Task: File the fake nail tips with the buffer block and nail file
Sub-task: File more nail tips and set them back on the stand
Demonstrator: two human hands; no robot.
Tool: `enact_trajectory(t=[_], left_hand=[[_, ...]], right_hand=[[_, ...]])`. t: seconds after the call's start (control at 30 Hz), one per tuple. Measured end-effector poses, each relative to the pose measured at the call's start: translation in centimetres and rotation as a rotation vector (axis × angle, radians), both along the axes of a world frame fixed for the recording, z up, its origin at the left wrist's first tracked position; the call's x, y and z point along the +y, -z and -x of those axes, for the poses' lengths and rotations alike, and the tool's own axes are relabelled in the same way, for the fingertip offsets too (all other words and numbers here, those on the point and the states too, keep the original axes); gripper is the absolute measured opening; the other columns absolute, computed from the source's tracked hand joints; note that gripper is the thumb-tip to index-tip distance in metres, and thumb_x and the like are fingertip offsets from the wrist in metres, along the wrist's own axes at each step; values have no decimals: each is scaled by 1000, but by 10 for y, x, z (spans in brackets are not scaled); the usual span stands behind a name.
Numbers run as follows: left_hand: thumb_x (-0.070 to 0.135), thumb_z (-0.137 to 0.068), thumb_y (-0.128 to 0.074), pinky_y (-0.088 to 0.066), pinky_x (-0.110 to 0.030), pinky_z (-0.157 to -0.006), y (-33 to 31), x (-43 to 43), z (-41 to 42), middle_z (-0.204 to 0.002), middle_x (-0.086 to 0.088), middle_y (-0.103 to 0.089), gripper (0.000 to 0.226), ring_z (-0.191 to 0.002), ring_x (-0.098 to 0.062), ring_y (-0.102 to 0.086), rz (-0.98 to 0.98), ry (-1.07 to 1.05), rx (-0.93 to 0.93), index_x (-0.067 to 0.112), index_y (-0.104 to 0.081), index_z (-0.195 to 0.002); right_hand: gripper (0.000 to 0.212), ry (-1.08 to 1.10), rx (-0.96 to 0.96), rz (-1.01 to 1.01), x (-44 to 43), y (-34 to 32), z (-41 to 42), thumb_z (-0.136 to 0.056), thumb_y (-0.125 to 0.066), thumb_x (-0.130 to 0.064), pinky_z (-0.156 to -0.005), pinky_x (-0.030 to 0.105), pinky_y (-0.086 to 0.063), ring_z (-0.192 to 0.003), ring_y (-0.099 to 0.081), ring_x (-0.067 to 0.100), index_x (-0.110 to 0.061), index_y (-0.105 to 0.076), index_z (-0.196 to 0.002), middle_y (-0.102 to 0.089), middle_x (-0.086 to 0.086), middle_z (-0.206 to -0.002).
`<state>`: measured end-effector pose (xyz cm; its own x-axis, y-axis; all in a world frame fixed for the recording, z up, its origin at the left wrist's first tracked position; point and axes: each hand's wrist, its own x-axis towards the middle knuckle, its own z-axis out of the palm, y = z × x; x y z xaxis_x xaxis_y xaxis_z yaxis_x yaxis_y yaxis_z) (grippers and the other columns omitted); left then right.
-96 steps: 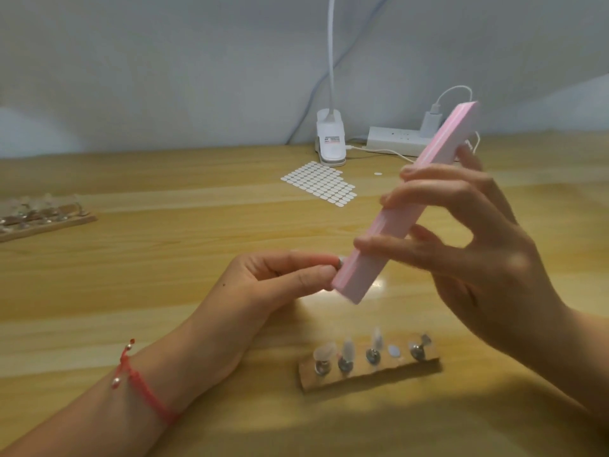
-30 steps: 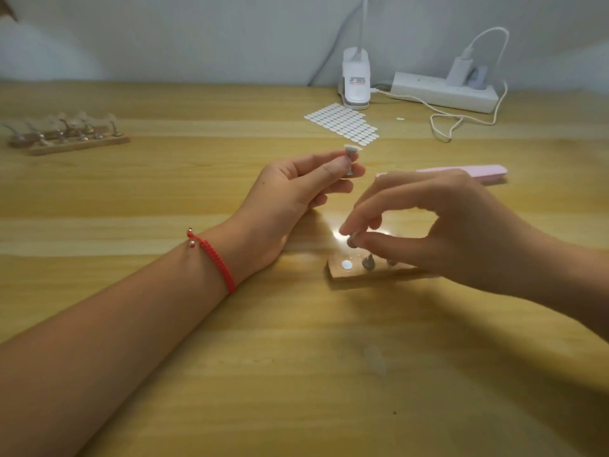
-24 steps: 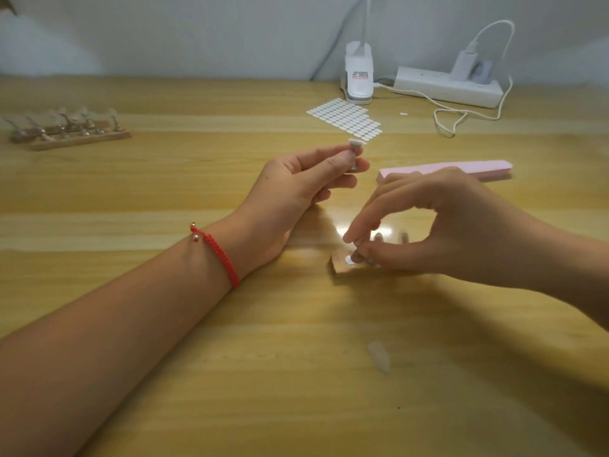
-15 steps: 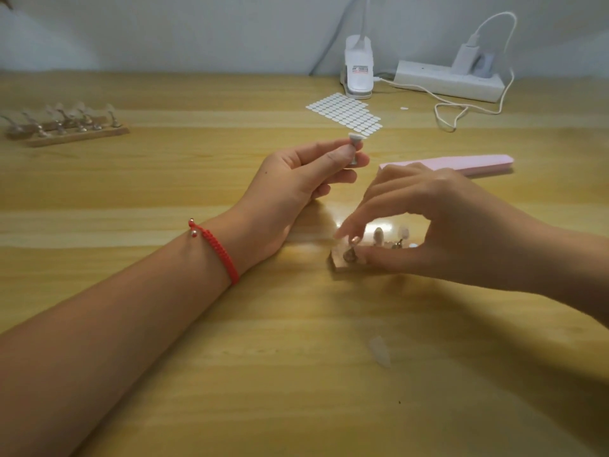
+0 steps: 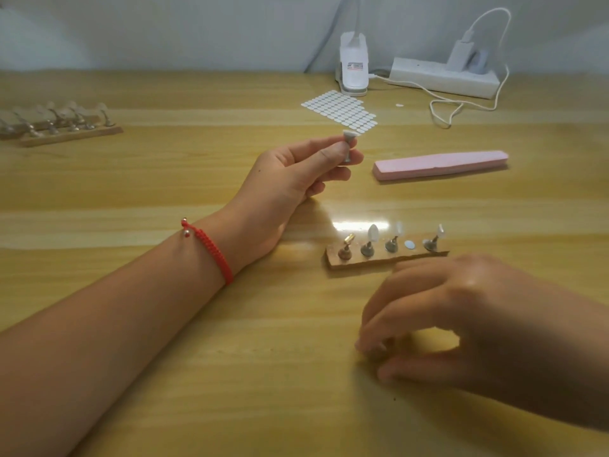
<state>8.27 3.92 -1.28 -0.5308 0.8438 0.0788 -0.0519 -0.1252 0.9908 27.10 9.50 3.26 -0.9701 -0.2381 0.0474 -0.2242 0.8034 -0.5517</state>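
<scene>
My left hand (image 5: pixel 296 173) is raised above the table and pinches a small metal nail stand (image 5: pixel 348 150) with a white pad on top and no tip on it. The wooden holder strip (image 5: pixel 336 261) lies in front, with several metal stands; three carry clear nail tips (image 5: pixel 373 232), and one slot shows only a white disc (image 5: pixel 409 244). The pink buffer block (image 5: pixel 440 164) lies flat behind it, untouched. My right hand (image 5: pixel 468 328) is low over the near table, blurred, with fingertips curled down to the surface. Whatever lies under those fingertips is hidden.
A second wooden strip of nail stands (image 5: pixel 66 131) lies at the far left. A sheet of white adhesive dots (image 5: pixel 339 110) sits at the back, beside a lamp clamp (image 5: pixel 354 70), a power strip (image 5: pixel 441 75) and a looped white cable (image 5: pixel 445 110).
The buffer block went from my right hand to the table. My right hand left the holder strip and dropped toward me, onto the spot where a loose nail tip lay. The left hand stayed put.
</scene>
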Motion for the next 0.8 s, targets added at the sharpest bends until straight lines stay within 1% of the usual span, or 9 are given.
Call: enact_trajectory(t=[0.07,0.17,0.33,0.47,0.53,0.6,0.67,0.73,0.8], left_hand=[[23,-90,-60,-40,-20,-75,0,0,0,-89,11,-73,13,-78,1,-63,1,0,4,25,-70,-97],[24,-88,-61,-41,-20,-74,0,0,1,-89,12,-73,12,-78,1,-64,0,3,8,25,-71,-95],[26,-87,-62,-40,-21,-75,2,1,1,-90,11,-74,13,-79,1,-64,-5,1,10,26,-72,-95],[27,-85,-62,-40,-24,-78,2,0,2,-91,11,-74,15,-80,1,-64,-8,10,9,26,-71,-97],[26,-87,-62,-40,-25,-79,2,0,2,-91,11,-74,15,-80,0,-64,-7,14,11,25,-71,-98],[25,-88,-61,-40,-25,-79,2,0,2,-90,11,-73,15,-80,-1,-64,-9,18,10,24,-71,-100],[24,-89,-61,-40,-24,-78,2,0,2,-90,10,-73,15,-79,-1,-64,-12,16,6,24,-71,-100],[22,-90,-60,-39,-24,-77,2,1,2,-89,11,-73,14,-78,-1,-63,-13,12,6,24,-71,-99],[21,-92,-60,-39,-24,-77,2,1,2,-89,11,-73,14,-78,0,-63,-13,10,13,24,-71,-99]], right_hand=[[10,131,48,-163,4,5,-10,-75,-73,-33,-69,10,-48,-74,-62,-4,-34,-78,-84,-69,-20,-81],[6,115,69,-178,3,11,-14,-77,-74,-28,-65,14,-50,-72,-64,-2,-31,-78,-80,-70,-18,-79],[8,254,254,-41,22,2,-5,-81,-73,-26,-64,13,-49,-66,-64,4,-25,-80,-85,-70,-15,-82],[8,397,397,-158,34,2,11,-86,-75,-28,-66,26,-52,-67,-62,5,-24,-80,-90,-72,-12,-82],[7,416,446,-267,36,4,17,-86,-75,-24,-66,35,-55,-72,-64,13,-23,-80,-90,-72,-8,-82],[9,416,458,-318,34,4,21,-85,-74,-27,-66,42,-56,-76,-65,21,-21,-81,-85,-73,-6,-81],[17,427,439,-303,35,5,23,-84,-74,-35,-69,44,-56,-79,-66,23,-20,-80,-80,-72,-7,-82],[18,436,412,-282,33,5,24,-80,-73,-35,-72,44,-56,-82,-69,24,-18,-78,-76,-73,-6,-82],[12,440,414,-271,30,7,24,-76,-70,-30,-70,41,-55,-77,-68,21,-18,-75,-74,-72,-4,-77]])
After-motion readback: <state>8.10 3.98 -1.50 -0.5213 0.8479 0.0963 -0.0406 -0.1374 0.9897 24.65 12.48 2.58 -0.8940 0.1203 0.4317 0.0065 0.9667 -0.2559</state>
